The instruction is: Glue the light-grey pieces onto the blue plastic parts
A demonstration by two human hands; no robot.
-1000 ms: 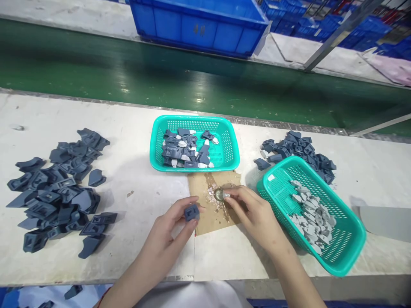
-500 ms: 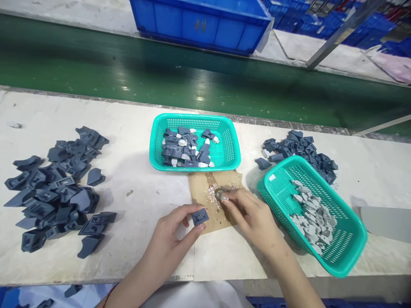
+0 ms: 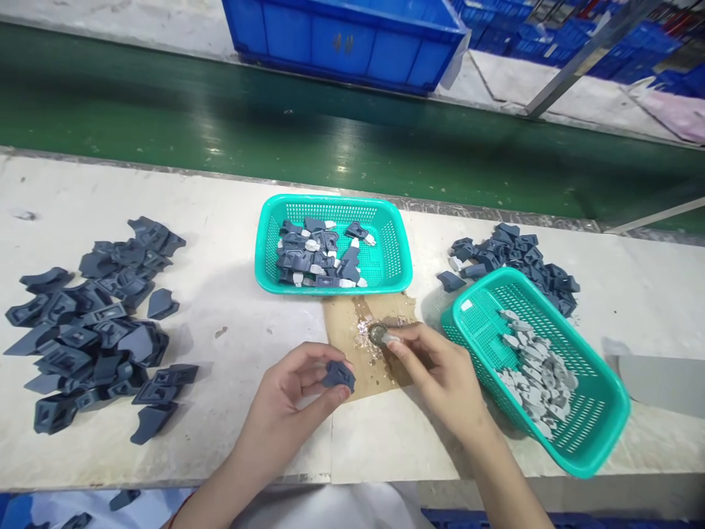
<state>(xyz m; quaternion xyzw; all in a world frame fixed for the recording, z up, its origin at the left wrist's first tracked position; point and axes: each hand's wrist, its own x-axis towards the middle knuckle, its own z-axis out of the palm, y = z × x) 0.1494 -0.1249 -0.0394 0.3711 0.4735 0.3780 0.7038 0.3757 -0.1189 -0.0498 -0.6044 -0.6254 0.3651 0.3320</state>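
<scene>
Left hand: thumb and fingers [image 3: 283, 397] are bent round a dark blue-grey part [image 3: 338, 375], pinched at its edges above the counter [image 3: 220, 411].
Right hand: thumb and forefinger [image 3: 435, 371] close narrowly on a small light grey piece [image 3: 390, 338], at the rim of a small round dish [image 3: 377, 334].
Brown sheet: it [image 3: 338, 316] lies under the dish, with shiny specks scattered about.
Middle basket: the green basket [image 3: 385, 286] beyond the hands holds dark parts with light ends.
Right basket: more light pieces [image 3: 534, 367] lie in this one [image 3: 600, 433].
Hidden: fingertips cover much of the right hand's piece; whether it touches the dish is hard to tell. The right basket covers some of the dark pile [image 3: 512, 257] behind it.
Cut off: the blue crate [image 3: 341, 44] at the top edge, both forearms at the bottom.
</scene>
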